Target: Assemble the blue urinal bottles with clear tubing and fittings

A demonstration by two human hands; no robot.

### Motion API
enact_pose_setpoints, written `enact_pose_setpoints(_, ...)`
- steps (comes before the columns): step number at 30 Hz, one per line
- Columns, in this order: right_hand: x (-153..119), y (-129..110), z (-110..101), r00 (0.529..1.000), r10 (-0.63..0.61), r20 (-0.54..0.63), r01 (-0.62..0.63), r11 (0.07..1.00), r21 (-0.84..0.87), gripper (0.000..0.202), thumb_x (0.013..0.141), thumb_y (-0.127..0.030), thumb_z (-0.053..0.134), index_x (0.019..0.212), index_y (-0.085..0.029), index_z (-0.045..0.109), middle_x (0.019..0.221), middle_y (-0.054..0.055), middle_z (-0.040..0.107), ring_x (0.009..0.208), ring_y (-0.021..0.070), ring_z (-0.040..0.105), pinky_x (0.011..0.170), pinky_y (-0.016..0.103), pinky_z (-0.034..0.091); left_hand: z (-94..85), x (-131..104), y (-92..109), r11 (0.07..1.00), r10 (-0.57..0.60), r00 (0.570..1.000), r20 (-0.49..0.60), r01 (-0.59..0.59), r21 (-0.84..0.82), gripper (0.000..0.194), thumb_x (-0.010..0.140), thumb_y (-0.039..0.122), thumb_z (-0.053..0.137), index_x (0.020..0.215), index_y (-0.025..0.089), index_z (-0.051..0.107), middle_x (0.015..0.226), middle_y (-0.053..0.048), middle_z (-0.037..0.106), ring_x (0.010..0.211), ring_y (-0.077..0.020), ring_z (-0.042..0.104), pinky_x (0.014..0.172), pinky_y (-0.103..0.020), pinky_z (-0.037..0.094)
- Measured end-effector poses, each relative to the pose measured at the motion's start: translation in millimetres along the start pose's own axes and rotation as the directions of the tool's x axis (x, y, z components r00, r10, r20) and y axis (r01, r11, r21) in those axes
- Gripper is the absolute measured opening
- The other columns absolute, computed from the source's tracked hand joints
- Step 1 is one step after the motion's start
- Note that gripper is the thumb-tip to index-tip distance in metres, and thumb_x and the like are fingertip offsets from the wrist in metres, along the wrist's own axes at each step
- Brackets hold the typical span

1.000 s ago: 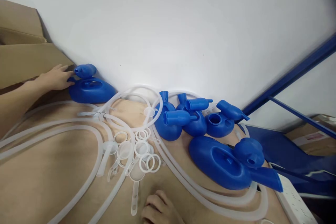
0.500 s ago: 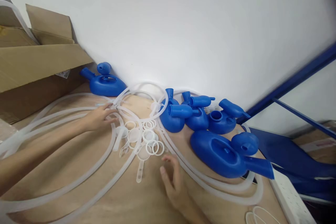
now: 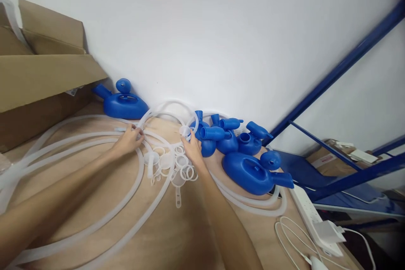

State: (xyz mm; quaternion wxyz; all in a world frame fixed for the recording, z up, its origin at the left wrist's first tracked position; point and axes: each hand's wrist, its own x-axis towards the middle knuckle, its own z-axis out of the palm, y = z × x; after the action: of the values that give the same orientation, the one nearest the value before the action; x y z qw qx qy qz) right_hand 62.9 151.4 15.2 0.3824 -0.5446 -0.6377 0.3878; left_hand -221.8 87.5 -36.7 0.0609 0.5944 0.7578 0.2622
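White wall fills the far side, wooden table below it. Blue metal rack on the right, brown cardboard box open on the left. Clear tubing runs in long loops over the left half and middle of the table; more of it curves out to the right. Blue bottles next: one far left by the box, one near right on its own, three in a cluster between, against the wall. White power strip along the table's right edge. Left hand is at the tubing left of center, fingers bent and touching it; can't tell if it actually grips. Right hand is at the left side of the bottle cluster, thumb and fingers bent inward. Loose blue spouts lie across the cluster. Strap caps, flat and clear, are piled mid-table, just nearer than the hands. Clear cap: held up in the right hand's fingertips. White rings lie loose, overlapping, among the strap caps.
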Motion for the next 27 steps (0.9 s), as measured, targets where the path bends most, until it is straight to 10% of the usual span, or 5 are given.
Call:
enact_pose_setpoints(9,44.6,-22.3,38.7,0.998,0.06,-0.006,-0.055,0.954,0.296,0.052,0.078,-0.021,0.066,0.13,-0.018,0.06,0.105,0.008,0.07,0.098,0.0234,0.071,0.087,0.036,0.056,-21.7,7.6,-2.6,0.989,0.078,0.996,0.034,-0.073,-0.125,0.024,0.093,0.039,0.07,0.096,0.016,0.071,0.111,-0.008,0.069,0.116,-0.026,0.061,0.106,-0.049,0.047)
enact_pose_setpoints(14,44.7,-55.3,25.9,0.999,-0.033,-0.04,0.049,0.853,0.52,0.036,0.074,-0.018,0.06,0.11,-0.019,0.062,0.084,-0.002,0.061,0.067,0.0125,0.069,0.064,0.024,0.052,-31.7,1.6,14.1,0.976,0.02,0.999,-0.031,-0.027,-0.214,0.029,0.086,0.047,0.065,0.088,0.02,0.075,0.099,-0.01,0.069,0.111,-0.0317,0.063,0.105,-0.048,0.048)
enact_pose_setpoints(18,35.0,-103.0,-39.1,0.963,-0.23,-0.14,0.265,0.728,0.632,0.025,0.074,-0.023,0.067,0.099,-0.025,0.061,0.099,-0.004,0.062,0.078,0.0083,0.071,0.061,0.016,0.047,-51.0,3.4,36.4,0.956,-0.077,0.986,-0.145,0.032,-0.292,0.032,0.081,0.049,0.062,0.087,0.021,0.076,0.106,-0.013,0.071,0.11,-0.037,0.064,0.107,-0.049,0.048)
enact_pose_setpoints(22,14.1,-139.4,-143.7,0.817,-0.5,-0.288,0.547,0.512,0.663,0.029,0.074,-0.023,0.075,0.099,-0.03,0.063,0.097,-0.005,0.063,0.071,0.0078,0.067,0.044,0.013,0.032,-84.2,14.0,76.3,0.917,-0.117,0.962,-0.247,0.009,-0.398,0.033,0.08,0.044,0.065,0.099,0.02,0.076,0.13,-0.014,0.063,0.128,-0.0389,0.057,0.12,-0.051,0.038)
enact_pose_setpoints(27,-19.8,-128.5,-267.0,0.86,-0.44,-0.259,0.481,0.528,0.7,0.03,0.083,-0.023,0.074,0.11,-0.037,0.072,0.105,-0.002,0.07,0.064,0.0069,0.06,0.036,0.012,0.023,-101.0,23.2,154.0,0.751,-0.024,0.995,-0.098,-0.047,-0.659,0.049,0.083,0.06,0.069,0.114,0.022,0.074,0.141,-0.01,0.061,0.129,-0.0357,0.06,0.111,-0.046,0.051)
